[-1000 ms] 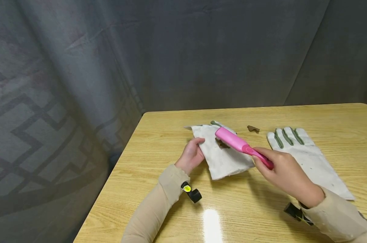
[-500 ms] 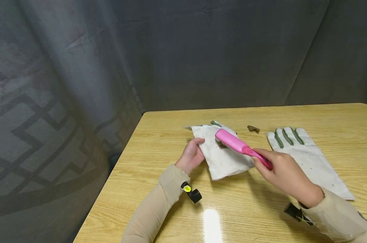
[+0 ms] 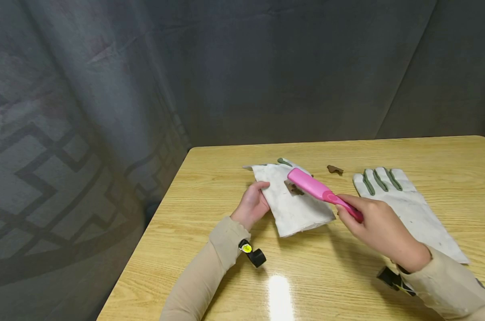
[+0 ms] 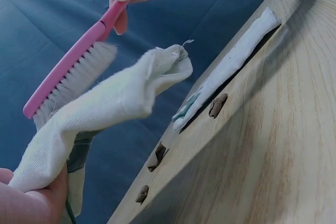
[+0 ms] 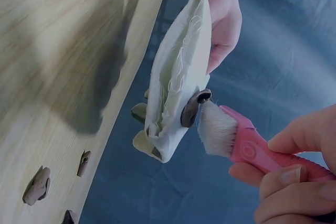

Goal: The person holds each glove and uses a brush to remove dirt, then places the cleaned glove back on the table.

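My left hand [image 3: 251, 206] grips a white work glove [image 3: 284, 216] by its side, holding it tilted above the table. A pink brush [image 3: 308, 184] with white bristles [image 4: 86, 69] is held by its handle in my right hand [image 3: 380, 229]. A curled brown scrap [image 5: 190, 114] clings to the glove's face; in the right wrist view the bristle tips are right beside it. The left wrist view shows the bristles against or very near the glove's cloth, and contact there is hard to tell. Green-trimmed glove fingers are partly hidden behind the cuff.
A second white glove [image 3: 420, 220] with green trim lies flat at the right of the wooden table [image 3: 210, 178]. Beyond the held glove lies a brown scrap [image 3: 334, 170]; the left wrist view shows several such scraps [image 4: 157, 157]. Grey curtain [image 3: 286, 76] hangs behind the table.
The brush has shifted slightly right and away, showing more of the brown scrap than half a second ago. My left hand and the held glove have hardly moved.
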Action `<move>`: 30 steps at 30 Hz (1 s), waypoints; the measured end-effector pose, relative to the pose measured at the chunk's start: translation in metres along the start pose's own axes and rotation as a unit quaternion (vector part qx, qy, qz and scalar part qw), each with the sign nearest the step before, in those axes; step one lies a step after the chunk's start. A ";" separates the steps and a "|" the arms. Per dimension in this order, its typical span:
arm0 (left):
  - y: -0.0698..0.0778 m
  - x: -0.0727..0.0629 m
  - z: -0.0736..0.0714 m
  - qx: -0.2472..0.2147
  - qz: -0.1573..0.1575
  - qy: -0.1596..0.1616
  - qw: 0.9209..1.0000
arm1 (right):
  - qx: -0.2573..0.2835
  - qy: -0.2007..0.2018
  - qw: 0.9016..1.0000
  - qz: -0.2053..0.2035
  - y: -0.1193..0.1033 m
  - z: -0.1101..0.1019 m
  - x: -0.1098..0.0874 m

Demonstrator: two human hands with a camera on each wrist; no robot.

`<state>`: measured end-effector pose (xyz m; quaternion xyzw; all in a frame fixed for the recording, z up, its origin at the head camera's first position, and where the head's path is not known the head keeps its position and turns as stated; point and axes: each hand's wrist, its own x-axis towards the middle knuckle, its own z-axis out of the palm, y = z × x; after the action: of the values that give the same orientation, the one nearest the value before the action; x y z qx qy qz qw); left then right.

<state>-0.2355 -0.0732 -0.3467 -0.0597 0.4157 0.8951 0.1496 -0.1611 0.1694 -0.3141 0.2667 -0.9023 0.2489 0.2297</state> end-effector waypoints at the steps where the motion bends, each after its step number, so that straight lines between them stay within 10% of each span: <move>1: 0.000 0.000 0.000 0.001 0.001 -0.001 1.000 | 0.000 0.000 1.000 0.001 0.000 0.000 0.000; 30: -0.001 -0.001 0.001 -0.008 -0.002 -0.003 1.000 | 0.005 0.000 1.000 -0.005 -0.002 0.001 0.000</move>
<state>-0.2348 -0.0723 -0.3467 -0.0595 0.4076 0.8985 0.1519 -0.1603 0.1673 -0.3136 0.2727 -0.8995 0.2526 0.2297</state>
